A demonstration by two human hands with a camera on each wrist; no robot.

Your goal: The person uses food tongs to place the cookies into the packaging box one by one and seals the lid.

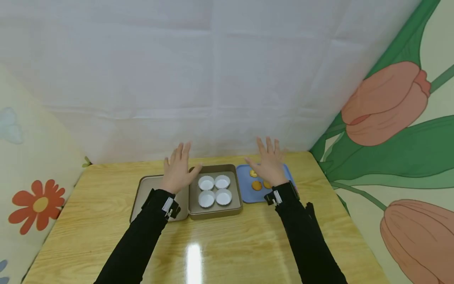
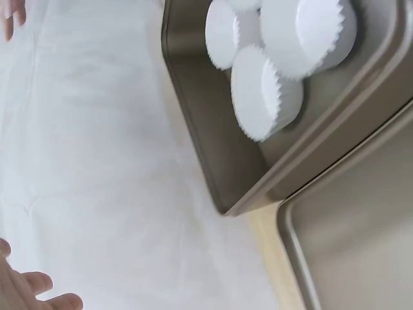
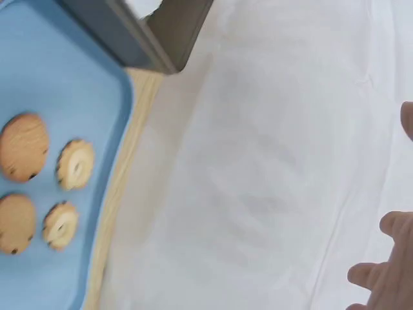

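White creased sheeting (image 1: 213,79) covers the back, flanked on the right by a panel printed with large pink tulips and green leaves (image 1: 386,102) and on the left by a cream panel bearing a red-orange flower (image 1: 39,205). Below spreads a pale yellow wood-grain table (image 1: 88,228), which reflects a bright streak of light. Two black sleeves reach forward over it. Side by side near the table's far edge are a shallow bronze-coloured metal lid (image 1: 150,185), a deeper square bronze-coloured metal tin (image 1: 216,213) and, to the right, a light-blue rectangular tray (image 1: 248,196). The left hand (image 1: 177,171) is over the lid, thumb towards the tin; the right hand (image 1: 270,167) is over the tray. Both have straight, widely spread fingers and hold nothing. Four white fluted cups (image 1: 207,199) stand clustered in the tin. On the tray lie two round brown cookies with dark specks (image 3: 24,147) and two smaller, paler ring-shaped cookies (image 3: 75,164).
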